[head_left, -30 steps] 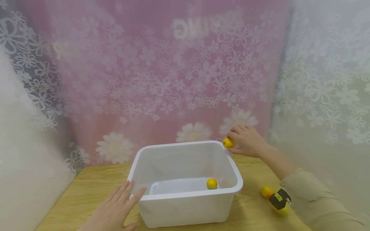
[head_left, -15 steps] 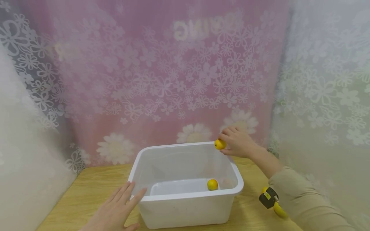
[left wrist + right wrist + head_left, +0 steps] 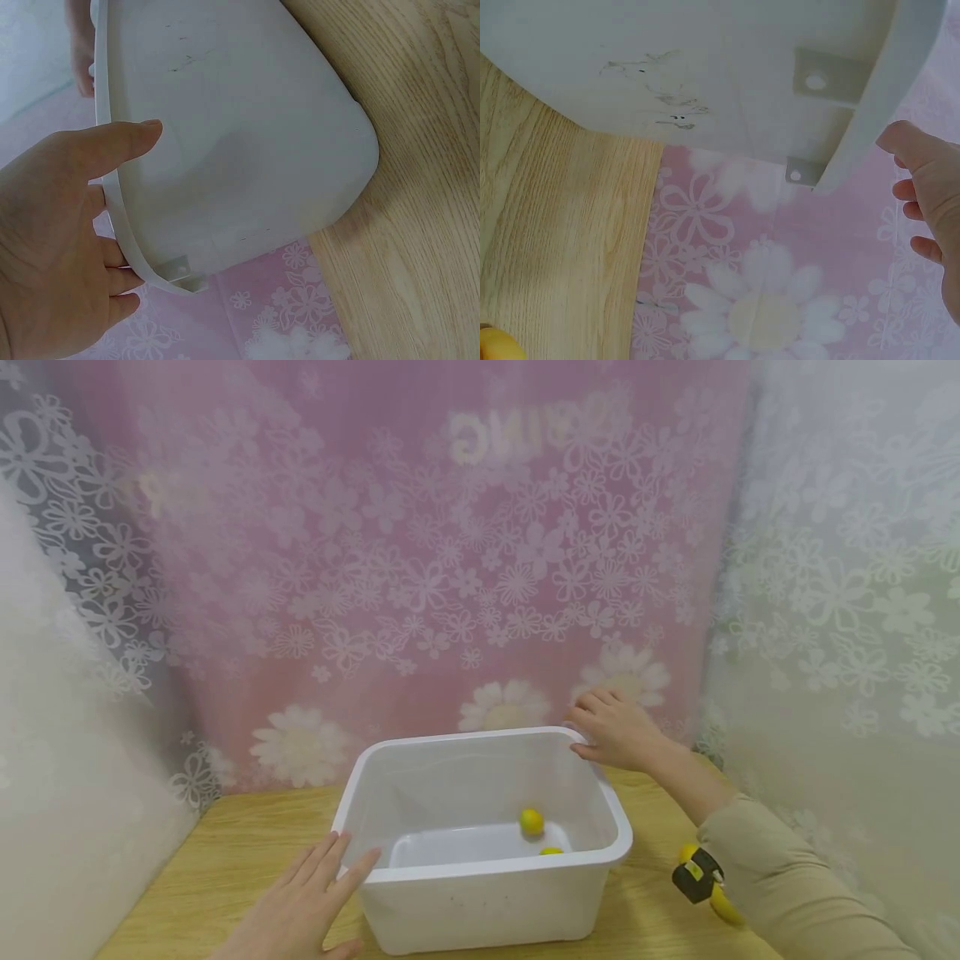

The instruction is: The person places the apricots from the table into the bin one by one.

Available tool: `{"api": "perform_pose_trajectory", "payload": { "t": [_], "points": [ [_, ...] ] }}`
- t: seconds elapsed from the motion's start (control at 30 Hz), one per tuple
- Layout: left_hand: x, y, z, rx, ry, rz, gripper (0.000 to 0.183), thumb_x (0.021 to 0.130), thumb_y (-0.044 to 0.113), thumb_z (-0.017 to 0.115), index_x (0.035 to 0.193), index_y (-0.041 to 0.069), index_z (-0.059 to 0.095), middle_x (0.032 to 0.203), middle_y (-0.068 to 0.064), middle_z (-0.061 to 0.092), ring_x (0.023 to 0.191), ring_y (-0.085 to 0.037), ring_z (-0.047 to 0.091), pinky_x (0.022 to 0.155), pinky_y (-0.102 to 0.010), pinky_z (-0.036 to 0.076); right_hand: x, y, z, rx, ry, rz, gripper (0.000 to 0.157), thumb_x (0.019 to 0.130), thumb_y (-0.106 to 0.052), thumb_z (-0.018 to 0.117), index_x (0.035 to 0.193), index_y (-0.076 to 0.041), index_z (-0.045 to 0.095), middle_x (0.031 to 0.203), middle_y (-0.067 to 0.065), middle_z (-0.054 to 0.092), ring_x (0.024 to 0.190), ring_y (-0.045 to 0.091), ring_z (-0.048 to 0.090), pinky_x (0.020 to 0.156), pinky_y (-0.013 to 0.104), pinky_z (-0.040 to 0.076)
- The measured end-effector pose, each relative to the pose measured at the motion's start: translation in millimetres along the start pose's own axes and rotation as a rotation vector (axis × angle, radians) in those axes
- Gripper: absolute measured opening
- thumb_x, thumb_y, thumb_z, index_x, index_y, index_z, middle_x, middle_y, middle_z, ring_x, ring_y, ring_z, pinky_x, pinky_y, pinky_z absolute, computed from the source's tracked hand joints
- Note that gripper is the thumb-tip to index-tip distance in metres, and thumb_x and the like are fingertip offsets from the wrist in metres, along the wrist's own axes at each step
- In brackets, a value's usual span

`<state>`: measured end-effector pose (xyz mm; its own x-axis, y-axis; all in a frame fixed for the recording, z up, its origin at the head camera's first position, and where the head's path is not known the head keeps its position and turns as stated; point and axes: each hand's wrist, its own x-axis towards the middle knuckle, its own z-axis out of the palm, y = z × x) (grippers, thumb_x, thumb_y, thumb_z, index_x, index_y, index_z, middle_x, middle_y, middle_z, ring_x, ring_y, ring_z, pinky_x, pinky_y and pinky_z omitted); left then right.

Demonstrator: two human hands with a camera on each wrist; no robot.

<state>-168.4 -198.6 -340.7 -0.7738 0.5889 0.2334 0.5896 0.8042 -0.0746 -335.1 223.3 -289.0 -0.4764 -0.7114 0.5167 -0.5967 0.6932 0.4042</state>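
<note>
A white plastic tub (image 3: 480, 902) stands on the wooden table. Inside it, one small yellow-orange fruit (image 3: 532, 822) lies near the right end of the floor. A second yellow fruit (image 3: 551, 851) is mostly hidden by the front rim. My right hand (image 3: 618, 731) hovers at the tub's back right corner, fingers loosely bent around nothing; the right wrist view shows this hand (image 3: 934, 187) just off the rim. My left hand (image 3: 296, 893) rests its outstretched fingers at the tub's left front corner. In the left wrist view its thumb (image 3: 120, 146) lies across the rim.
More yellow fruit (image 3: 724, 906) lies on the table right of the tub, partly hidden by the right forearm and the black wrist camera (image 3: 697, 875). A flowered pink curtain (image 3: 420, 568) hangs behind the table (image 3: 262, 827), with pale curtains at both sides.
My right hand has moved left over the tub's corner and let go of its fruit. The tub now holds two fruits, their places shifted. My left hand has stayed put.
</note>
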Motion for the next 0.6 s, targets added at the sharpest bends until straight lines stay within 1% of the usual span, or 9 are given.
{"api": "perform_pose_trajectory", "payload": {
  "t": [0.1, 0.2, 0.37, 0.47, 0.6],
  "points": [
    [0.5, 1.3, 0.1, 0.004, 0.007, -0.003, 0.083, 0.074, 0.046, 0.071, 0.142, 0.01, 0.038, 0.137, -0.029, 0.037, 0.124, -0.045, 0.037, 0.097, -0.055, 0.034, -6, 2, -0.9, 0.024, 0.016, 0.003, 0.036, 0.073, -0.03, 0.076, 0.1, -0.008, 0.064, 0.091, 0.007, 0.057, 0.087, 0.027, 0.054, 0.074, 0.044, 0.045],
    [0.4, 1.9, -0.3, 0.004, 0.006, -0.011, 0.083, 0.074, 0.045, 0.071, 0.141, 0.01, 0.038, 0.137, -0.029, 0.037, 0.124, -0.045, 0.037, 0.098, -0.055, 0.034, -13, 5, -1.9, 0.043, 0.019, 0.02, 0.037, 0.073, -0.027, 0.076, 0.102, -0.006, 0.065, 0.09, 0.008, 0.057, 0.086, 0.028, 0.054, 0.074, 0.043, 0.046],
    [0.3, 1.9, -0.9, -0.007, -0.005, -0.02, 0.083, 0.075, 0.046, 0.071, 0.142, 0.01, 0.037, 0.139, -0.029, 0.035, 0.125, -0.045, 0.036, 0.099, -0.055, 0.032, -33, 11, 0.0, 0.068, 0.015, 0.058, 0.031, 0.075, -0.022, 0.073, 0.1, -0.006, 0.065, 0.09, 0.009, 0.058, 0.087, 0.029, 0.054, 0.077, 0.045, 0.046],
    [0.0, 2.7, -0.2, 0.012, 0.018, -0.004, 0.083, 0.075, 0.046, 0.071, 0.142, 0.01, 0.038, 0.138, -0.029, 0.037, 0.125, -0.044, 0.037, 0.098, -0.054, 0.033, -45, 15, 2.5, 0.063, 0.029, 0.061, 0.03, 0.074, -0.022, 0.074, 0.098, -0.007, 0.065, 0.09, 0.008, 0.058, 0.086, 0.028, 0.055, 0.076, 0.046, 0.047],
    [-0.8, 2.7, 1.4, 0.03, 0.041, 0.005, 0.082, 0.074, 0.046, 0.071, 0.141, 0.01, 0.04, 0.137, -0.028, 0.038, 0.125, -0.043, 0.038, 0.098, -0.053, 0.034, -58, 19, 2.7, 0.052, 0.078, 0.044, 0.032, 0.07, -0.022, 0.075, 0.097, -0.008, 0.064, 0.087, 0.007, 0.057, 0.085, 0.029, 0.055, 0.071, 0.046, 0.046]
  ]
}}
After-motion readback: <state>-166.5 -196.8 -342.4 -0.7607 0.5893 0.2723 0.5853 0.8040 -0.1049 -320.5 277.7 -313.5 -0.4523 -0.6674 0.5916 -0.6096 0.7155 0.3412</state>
